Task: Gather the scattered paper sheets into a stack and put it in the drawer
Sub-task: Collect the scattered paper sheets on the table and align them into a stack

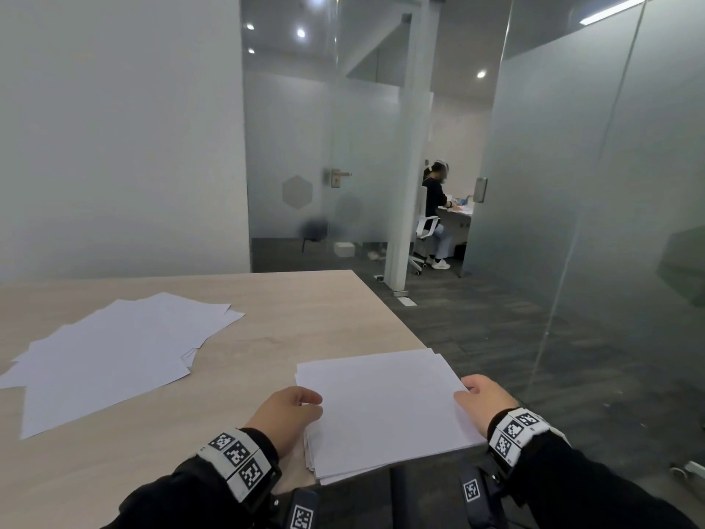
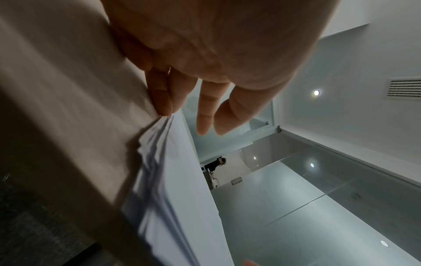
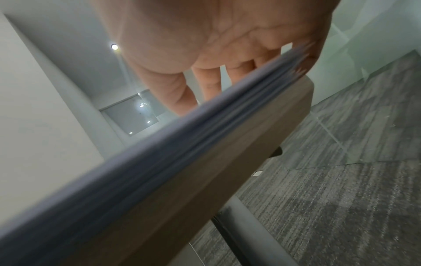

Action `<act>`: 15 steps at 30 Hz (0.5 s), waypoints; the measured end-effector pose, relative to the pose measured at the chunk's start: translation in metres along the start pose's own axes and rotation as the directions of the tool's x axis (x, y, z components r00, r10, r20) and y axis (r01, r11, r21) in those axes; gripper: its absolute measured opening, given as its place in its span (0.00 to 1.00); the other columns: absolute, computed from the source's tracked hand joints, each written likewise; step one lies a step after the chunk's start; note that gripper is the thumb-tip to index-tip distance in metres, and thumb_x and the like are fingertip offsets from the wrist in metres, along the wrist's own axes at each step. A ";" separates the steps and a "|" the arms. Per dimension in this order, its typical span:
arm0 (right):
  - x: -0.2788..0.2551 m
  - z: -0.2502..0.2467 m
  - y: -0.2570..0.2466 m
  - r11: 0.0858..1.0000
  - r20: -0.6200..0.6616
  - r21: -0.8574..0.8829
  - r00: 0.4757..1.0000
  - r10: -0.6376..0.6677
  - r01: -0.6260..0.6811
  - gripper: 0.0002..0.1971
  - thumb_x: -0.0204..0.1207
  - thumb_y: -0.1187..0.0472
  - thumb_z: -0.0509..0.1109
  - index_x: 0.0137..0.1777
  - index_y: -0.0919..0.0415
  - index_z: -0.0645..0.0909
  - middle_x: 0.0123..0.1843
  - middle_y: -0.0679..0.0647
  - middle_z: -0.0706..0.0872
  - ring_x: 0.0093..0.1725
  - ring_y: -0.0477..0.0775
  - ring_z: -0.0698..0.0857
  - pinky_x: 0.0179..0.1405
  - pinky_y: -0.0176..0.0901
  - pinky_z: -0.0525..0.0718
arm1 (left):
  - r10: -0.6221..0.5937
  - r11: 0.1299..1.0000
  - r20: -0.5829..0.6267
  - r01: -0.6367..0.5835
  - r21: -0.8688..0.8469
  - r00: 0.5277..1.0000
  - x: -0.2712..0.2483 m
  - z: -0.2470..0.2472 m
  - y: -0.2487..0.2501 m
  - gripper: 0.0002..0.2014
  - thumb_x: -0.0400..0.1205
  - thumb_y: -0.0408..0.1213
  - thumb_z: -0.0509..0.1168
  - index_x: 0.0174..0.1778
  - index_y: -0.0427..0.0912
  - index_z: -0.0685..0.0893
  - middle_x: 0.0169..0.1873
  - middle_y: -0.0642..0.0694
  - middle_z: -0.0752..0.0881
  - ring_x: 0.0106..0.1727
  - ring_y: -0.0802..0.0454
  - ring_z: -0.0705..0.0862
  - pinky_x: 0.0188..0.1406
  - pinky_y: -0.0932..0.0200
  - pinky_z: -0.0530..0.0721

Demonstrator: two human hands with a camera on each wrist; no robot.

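Observation:
A stack of white paper [image 1: 385, 410] lies at the near right corner of the wooden table [image 1: 305, 311] and overhangs its edges. My left hand [image 1: 290, 412] is against the stack's left edge. In the left wrist view two fingertips [image 2: 164, 106] touch the edge of the stack [image 2: 182, 180], and the other fingers are held straight above it. My right hand [image 1: 484, 395] is at the right edge. In the right wrist view its fingers [image 3: 209, 84] reach over the top of the stack [image 3: 159, 144]. Scattered sheets [image 1: 114, 349] overlap on the table's left side. No drawer is in view.
Grey carpet [image 1: 534, 357] lies past the table's right edge. Frosted glass walls [image 1: 610, 185] enclose the room, with a glass door [image 1: 335, 177] beyond the table. A person [image 1: 435, 196] sits at a desk in the far room. A dark table leg [image 1: 398, 498] stands below the corner.

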State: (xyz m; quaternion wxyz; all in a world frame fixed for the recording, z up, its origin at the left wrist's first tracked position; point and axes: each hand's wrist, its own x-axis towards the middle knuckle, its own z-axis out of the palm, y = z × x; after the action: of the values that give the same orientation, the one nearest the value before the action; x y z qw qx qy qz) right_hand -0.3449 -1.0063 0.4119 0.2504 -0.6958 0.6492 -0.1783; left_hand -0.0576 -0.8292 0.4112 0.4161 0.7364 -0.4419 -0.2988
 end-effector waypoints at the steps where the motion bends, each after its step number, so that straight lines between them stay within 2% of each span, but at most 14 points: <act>1: -0.002 -0.001 -0.002 1.000 -0.006 -0.015 1.000 0.004 -0.005 0.23 0.76 0.47 0.64 0.72 0.47 0.76 0.68 0.49 0.83 0.68 0.59 0.80 0.69 0.50 0.76 | -0.004 1.000 0.015 0.005 -0.016 1.000 -0.001 -0.001 0.000 0.07 0.80 0.36 0.70 0.52 0.51 0.86 0.56 0.50 0.87 0.61 0.51 0.84 0.67 0.55 0.78; 3: -0.008 -0.004 -0.010 0.997 -0.049 -0.079 0.999 0.003 -0.006 0.22 0.78 0.47 0.63 0.72 0.46 0.76 0.70 0.49 0.82 0.69 0.60 0.78 0.69 0.49 0.75 | -0.002 0.999 0.048 0.003 -0.033 0.999 -0.003 -0.007 0.003 0.11 0.75 0.44 0.71 0.52 0.52 0.86 0.56 0.52 0.87 0.61 0.51 0.84 0.69 0.53 0.77; 5: -0.013 -0.005 -0.022 0.996 -0.111 -0.085 0.994 -0.024 0.014 0.21 0.77 0.46 0.63 0.71 0.43 0.76 0.72 0.49 0.80 0.71 0.61 0.75 0.71 0.53 0.74 | 0.004 0.996 0.047 0.000 -0.092 0.999 -0.003 -0.015 0.004 0.18 0.67 0.50 0.69 0.52 0.53 0.86 0.55 0.53 0.87 0.61 0.52 0.84 0.67 0.53 0.78; 6: -0.016 -0.004 -0.031 0.998 -0.124 -0.052 0.991 -0.048 0.042 0.21 0.77 0.46 0.64 0.70 0.42 0.77 0.72 0.49 0.79 0.71 0.60 0.74 0.72 0.56 0.73 | 0.010 0.991 0.028 -0.006 -0.132 1.000 -0.002 -0.020 0.003 0.17 0.68 0.50 0.70 0.52 0.52 0.87 0.54 0.54 0.88 0.60 0.52 0.84 0.61 0.55 0.79; 9: -0.023 0.008 -0.063 0.981 -0.107 0.081 0.980 -0.167 0.176 0.17 0.77 0.50 0.67 0.65 0.43 0.81 0.71 0.50 0.80 0.69 0.57 0.76 0.71 0.56 0.74 | -0.016 0.972 -0.052 0.004 -0.236 0.999 -0.004 -0.041 0.002 0.06 0.81 0.42 0.69 0.52 0.49 0.89 0.50 0.53 0.90 0.54 0.54 0.86 0.40 0.59 0.75; 10: -0.027 0.014 -0.077 0.966 -0.093 0.136 0.974 -0.209 0.220 0.15 0.77 0.51 0.67 0.64 0.44 0.81 0.70 0.49 0.80 0.67 0.54 0.78 0.70 0.55 0.76 | -0.041 0.960 -0.068 0.021 -0.280 0.997 -0.003 -0.050 -0.001 0.06 0.83 0.41 0.67 0.52 0.49 0.89 0.49 0.53 0.92 0.53 0.54 0.87 0.38 0.58 0.74; 12: -0.035 0.029 -0.104 0.923 -0.059 0.234 0.952 -0.299 0.305 0.14 0.79 0.54 0.67 0.64 0.45 0.81 0.68 0.47 0.79 0.62 0.50 0.80 0.66 0.47 0.77 | -0.084 0.927 -0.092 0.044 -0.373 0.992 -0.003 -0.069 -0.008 0.07 0.85 0.42 0.65 0.52 0.49 0.88 0.48 0.54 0.93 0.52 0.51 0.89 0.42 0.55 0.73; 15: -0.049 0.059 -0.147 0.860 0.023 0.364 0.920 -0.392 0.358 0.12 0.80 0.56 0.67 0.62 0.45 0.80 0.66 0.45 0.79 0.61 0.47 0.80 0.61 0.41 0.74 | -0.144 0.878 -0.167 0.048 -0.476 0.975 -0.002 -0.100 -0.026 0.07 0.85 0.42 0.65 0.52 0.46 0.88 0.46 0.52 0.94 0.48 0.49 0.90 0.42 0.54 0.73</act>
State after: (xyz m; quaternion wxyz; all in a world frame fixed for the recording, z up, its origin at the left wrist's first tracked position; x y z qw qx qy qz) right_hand -0.1957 -0.9463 0.4532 0.3626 -0.7602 0.4457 -0.3034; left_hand 0.0331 -0.7854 0.4363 0.6082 0.6609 -0.2759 -0.3424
